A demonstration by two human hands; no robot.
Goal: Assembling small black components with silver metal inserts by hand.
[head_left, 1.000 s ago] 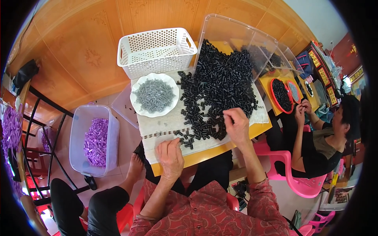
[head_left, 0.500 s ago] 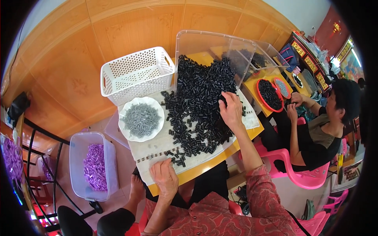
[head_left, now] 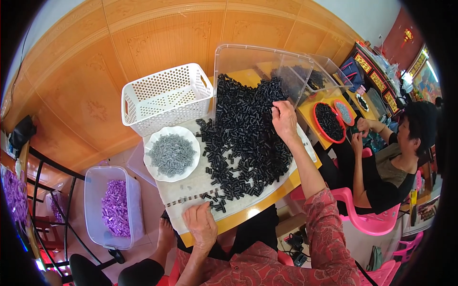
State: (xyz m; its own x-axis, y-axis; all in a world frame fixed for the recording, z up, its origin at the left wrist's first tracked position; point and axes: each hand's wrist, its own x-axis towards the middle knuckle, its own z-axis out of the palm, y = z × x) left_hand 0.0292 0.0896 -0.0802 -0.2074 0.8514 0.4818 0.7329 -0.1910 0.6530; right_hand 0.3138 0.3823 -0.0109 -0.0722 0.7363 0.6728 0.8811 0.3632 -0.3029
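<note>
A large heap of short black tubes (head_left: pixel 243 128) spills out of a tilted clear plastic box (head_left: pixel 257 53) onto a pale cloth (head_left: pixel 179 209) on the table. Against the heap's far right side rests my right hand (head_left: pixel 286 123), its fingers bent inward; what lies under the fingertips is hidden. My left hand (head_left: pixel 200 223) sits at the near edge of the table, fingers curled and close together, beside a few loose black tubes (head_left: pixel 218 205). Whatever it may hold cannot be made out. A row of small joined pieces (head_left: pixel 187 198) lies on the cloth above it.
A white scalloped bowl (head_left: pixel 194 168) of small grey pieces and a white perforated basket (head_left: pixel 167 114) stand left of the heap. On the floor, a clear tub (head_left: pixel 90 205) holds purple pieces. At right, a seated person (head_left: pixel 398 162) handles something near a red bowl (head_left: pixel 343 138) of black tubes.
My right hand has shifted toward the far side of the heap. More black tubes are spread near the table's right edge. My left hand has barely moved; the whole view has tilted slightly.
</note>
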